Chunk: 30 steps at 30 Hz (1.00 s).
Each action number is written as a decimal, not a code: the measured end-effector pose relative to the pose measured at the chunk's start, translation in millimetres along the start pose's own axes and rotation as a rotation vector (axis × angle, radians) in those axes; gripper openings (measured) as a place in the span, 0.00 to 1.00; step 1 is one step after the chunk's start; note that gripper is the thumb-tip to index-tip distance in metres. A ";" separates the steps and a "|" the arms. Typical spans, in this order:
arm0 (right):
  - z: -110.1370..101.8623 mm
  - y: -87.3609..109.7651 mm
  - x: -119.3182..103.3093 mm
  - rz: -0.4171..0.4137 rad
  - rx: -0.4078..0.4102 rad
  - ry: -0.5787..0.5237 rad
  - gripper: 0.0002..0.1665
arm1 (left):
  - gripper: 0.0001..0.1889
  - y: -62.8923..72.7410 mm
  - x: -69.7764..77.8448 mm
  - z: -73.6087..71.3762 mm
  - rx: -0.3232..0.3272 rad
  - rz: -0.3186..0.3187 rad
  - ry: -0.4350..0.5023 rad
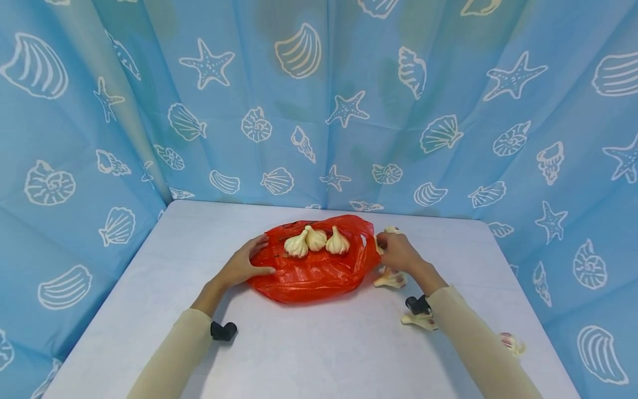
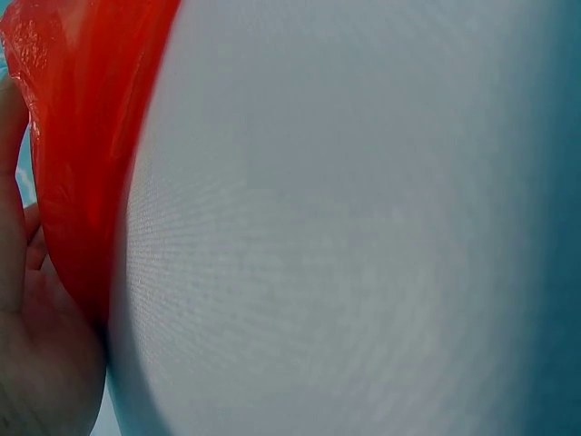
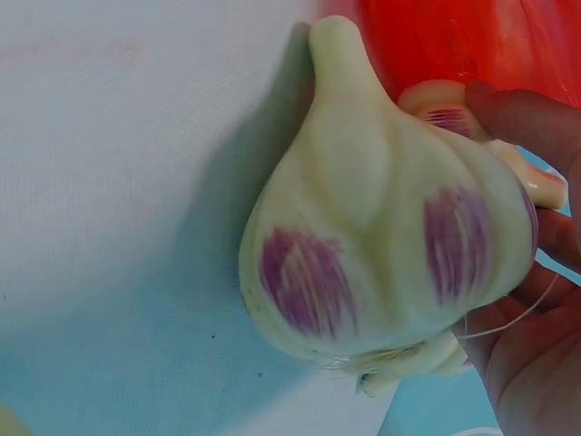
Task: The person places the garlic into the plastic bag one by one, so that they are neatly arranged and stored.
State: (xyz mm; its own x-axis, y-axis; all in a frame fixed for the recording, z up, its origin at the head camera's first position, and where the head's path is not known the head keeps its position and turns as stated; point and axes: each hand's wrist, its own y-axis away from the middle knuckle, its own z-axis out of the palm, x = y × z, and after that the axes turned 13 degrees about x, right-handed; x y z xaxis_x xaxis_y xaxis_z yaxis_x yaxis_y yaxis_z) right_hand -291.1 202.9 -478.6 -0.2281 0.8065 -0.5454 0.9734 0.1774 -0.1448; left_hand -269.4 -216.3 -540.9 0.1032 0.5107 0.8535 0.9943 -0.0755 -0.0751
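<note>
A red plastic bag (image 1: 309,280) lies on the table with its mouth spread wide. Three garlic bulbs (image 1: 337,242) sit together in it, pale with short stems. My left hand (image 1: 246,260) holds the bag's left end, thumb over the front side and fingers around the back. In the left wrist view the red bag (image 2: 86,182) lies against the palm. At the bag's right edge, my right hand (image 1: 402,255) pinches a garlic bulb (image 3: 445,107), mostly hidden by the fingers. A large purple-streaked bulb (image 3: 381,236) rests close below that hand.
Around the right arm lie more garlic bulbs: one behind the hand (image 1: 392,229), another bulb (image 1: 420,320) by the wrist, and a purple-striped bulb (image 1: 512,343) farther right. A white tabletop (image 1: 309,354) runs back to a blue shell-patterned curtain (image 1: 319,138).
</note>
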 end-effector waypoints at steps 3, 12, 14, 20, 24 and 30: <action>-0.9 1.7 0.5 -0.007 0.010 -0.002 0.24 | 0.54 0.5 -0.4 0.2 0.000 0.004 -0.001; -10.1 2.7 0.0 -0.018 0.044 -0.007 0.23 | 0.54 0.3 -0.4 0.1 0.000 0.022 0.004; -11.6 2.7 1.1 -0.007 0.042 -0.011 0.22 | 0.54 0.0 -1.0 0.3 0.000 0.026 0.004; -19.0 4.7 0.5 -0.002 0.061 -0.037 0.19 | 0.53 -0.2 -3.0 0.2 -0.001 0.026 -0.003; -26.0 7.0 -3.0 -0.042 0.099 -0.036 0.18 | 0.53 0.5 -2.1 0.1 0.001 0.035 -0.005; -34.9 9.1 -7.4 -0.030 0.126 -0.017 0.23 | 0.53 2.2 1.8 -1.1 0.003 0.046 -0.015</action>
State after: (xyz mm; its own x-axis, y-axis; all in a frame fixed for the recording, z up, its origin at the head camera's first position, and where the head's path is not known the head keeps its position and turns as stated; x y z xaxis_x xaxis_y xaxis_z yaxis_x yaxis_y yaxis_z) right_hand -279.8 218.2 -447.1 -0.2585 0.7923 -0.5527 0.9562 0.1285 -0.2631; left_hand -267.1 -216.5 -539.0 0.1495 0.5194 0.8413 0.9885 -0.0967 -0.1159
